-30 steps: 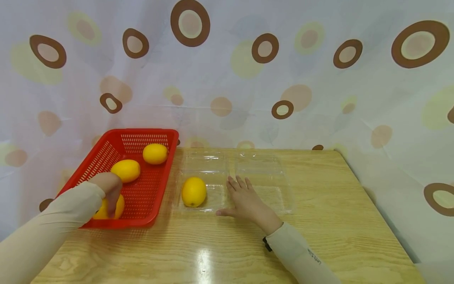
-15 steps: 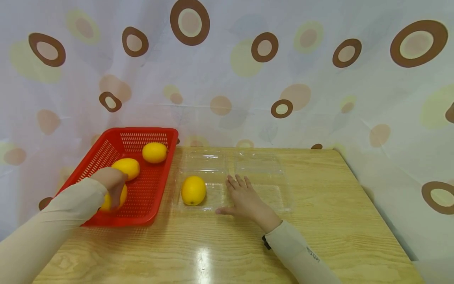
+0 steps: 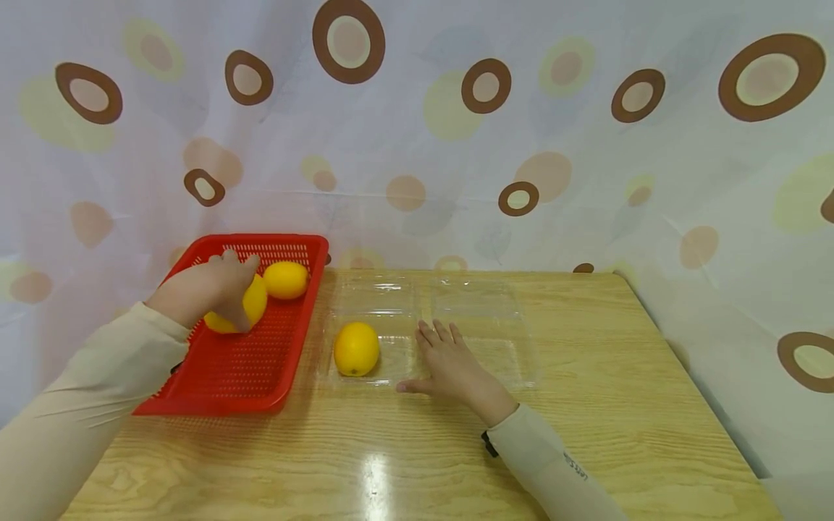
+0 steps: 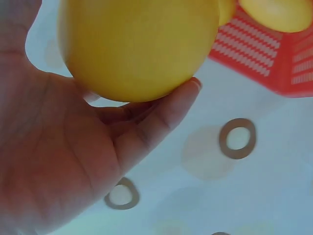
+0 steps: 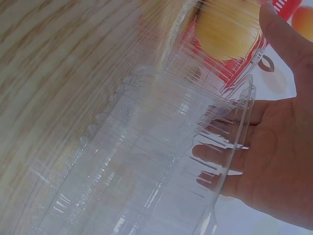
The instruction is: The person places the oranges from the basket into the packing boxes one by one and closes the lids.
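Observation:
My left hand [image 3: 211, 286] holds a lemon [image 4: 139, 44] above the red basket [image 3: 296, 347]; its thumb and fingers curl round the fruit. The hand partly hides a second lemon [image 3: 220, 323] in the basket. Another lemon [image 3: 286, 280] lies near the basket's back right corner. To the right, a lemon [image 3: 356, 349] sits in the left clear plastic container [image 3: 396, 362], whose lid seems folded back. My right hand [image 3: 451, 367] rests with spread, straight fingers where the left and right clear containers [image 3: 498, 362] meet. Their walls show against its fingers in the right wrist view.
All of this stands on a wooden table [image 3: 619, 405]. A patterned curtain [image 3: 404, 130] hangs directly behind the table and along its right side. The basket's raised rim lies between its lemons and the containers.
My left hand has lifted a lemon from the basket's front and carried it back and right, over the middle lemon. The right hand has stayed in place.

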Demonstrator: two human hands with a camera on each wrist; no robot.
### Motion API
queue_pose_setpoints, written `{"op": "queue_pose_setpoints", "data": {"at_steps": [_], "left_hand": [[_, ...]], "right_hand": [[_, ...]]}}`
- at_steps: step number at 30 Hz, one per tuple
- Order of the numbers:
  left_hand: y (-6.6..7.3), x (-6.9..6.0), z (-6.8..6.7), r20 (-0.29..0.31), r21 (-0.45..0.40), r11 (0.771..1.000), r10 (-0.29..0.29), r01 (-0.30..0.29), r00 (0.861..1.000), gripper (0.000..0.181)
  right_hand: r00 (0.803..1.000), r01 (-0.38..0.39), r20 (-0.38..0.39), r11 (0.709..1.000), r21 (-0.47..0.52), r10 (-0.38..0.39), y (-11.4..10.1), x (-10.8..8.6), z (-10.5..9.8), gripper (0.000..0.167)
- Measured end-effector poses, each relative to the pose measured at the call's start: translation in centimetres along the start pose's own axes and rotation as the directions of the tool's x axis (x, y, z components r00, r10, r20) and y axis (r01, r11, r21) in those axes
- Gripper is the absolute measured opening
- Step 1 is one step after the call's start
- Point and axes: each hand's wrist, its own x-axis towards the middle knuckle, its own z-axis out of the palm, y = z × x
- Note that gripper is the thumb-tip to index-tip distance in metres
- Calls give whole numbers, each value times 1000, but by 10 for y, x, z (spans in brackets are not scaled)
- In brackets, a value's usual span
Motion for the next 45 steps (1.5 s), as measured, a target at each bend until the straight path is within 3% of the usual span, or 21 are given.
{"op": "queue_pose_setpoints", "data": {"at_steps": [4, 7, 10, 14, 19, 22, 29, 32, 35, 40, 45], "left_hand": [[14, 0, -7, -82, -15, 998, 63, -65, 995, 102], [27, 2, -7, -157, -5, 992, 127, -130, 979, 96], [44, 6, -5, -227, 0, 979, 200, -205, 953, 91], [69, 13, -4, -276, 3, 948, 307, -318, 911, 84], [98, 28, 2, -249, 30, 897, 433, -440, 866, 77], [113, 39, 6, -192, 63, 884, 465, -462, 864, 80], [137, 67, 19, -60, 75, 894, 447, -442, 893, 99], [144, 75, 27, -29, 69, 896, 441, -439, 897, 100], [149, 79, 33, -11, 77, 896, 439, -437, 899, 99], [153, 78, 38, 30, 110, 907, 406, -407, 913, 104], [156, 82, 47, 34, 188, 893, 411, -410, 911, 105]], "right_hand": [[1000, -3, 7, 1000, 1, 3, 0, 0, 0, 97], [1000, -3, 12, 1000, -8, 3, 0, 0, 2, 98], [1000, -5, 13, 1000, -9, 6, 1, 0, 3, 98], [1000, -7, 13, 1000, 2, 7, 3, 1, 4, 98], [1000, -1, 12, 1000, 5, 1, 2, 1, 3, 98], [1000, 10, 8, 1000, -9, -10, 1, 1, 3, 98], [1000, 13, -1, 1000, -27, -13, 2, 1, 3, 97], [1000, 11, 6, 1000, -17, -11, 1, 1, 1, 97], [1000, 23, -5, 1000, -3, -23, 2, 1, 1, 97], [1000, 24, 0, 1000, -1, -24, 2, 1, 1, 97], [1000, 12, 0, 1000, -23, -12, 2, 1, 1, 98]]}}
